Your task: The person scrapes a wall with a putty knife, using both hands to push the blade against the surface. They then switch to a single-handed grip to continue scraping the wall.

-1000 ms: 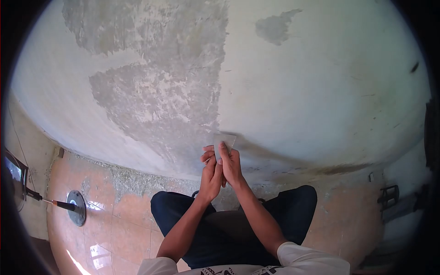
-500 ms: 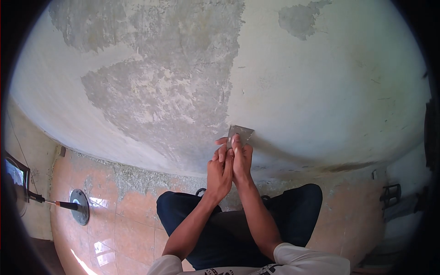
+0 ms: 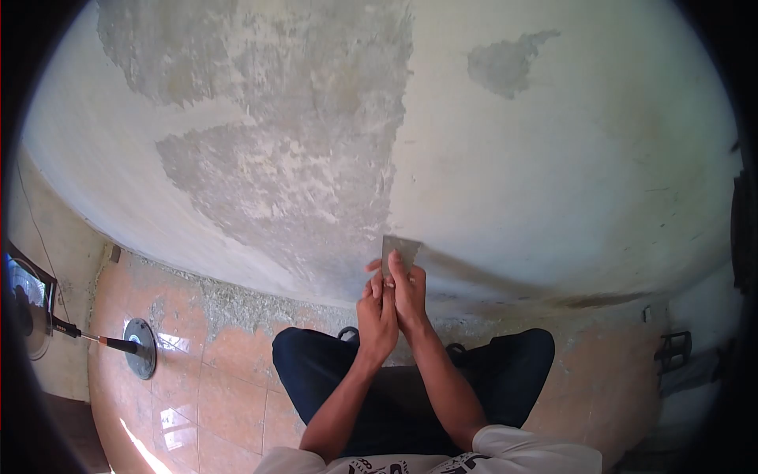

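Note:
A flat metal scraper [image 3: 400, 250] lies against the wall [image 3: 505, 174] at the right edge of a large grey area [image 3: 316, 158] where the pale coating is gone. My right hand [image 3: 407, 291] is wrapped round the scraper, its thumb on the blade. My left hand [image 3: 377, 322] is pressed against the right hand from the left, fingers closed at the lower end of the scraper; the handle is hidden between the hands. A smaller grey patch [image 3: 505, 67] shows higher up on the right.
Flakes [image 3: 237, 308] lie on the tiled floor [image 3: 229, 391] along the wall's foot. A fan [image 3: 31, 308] with a round base [image 3: 140, 349] stands at the left. My bent knees are on both sides of my arms. A dark object [image 3: 673, 350] is at the right.
The scraper and both hands appear slightly lower and further left in view. The wall's patches have also shifted downward as the camera view moved.

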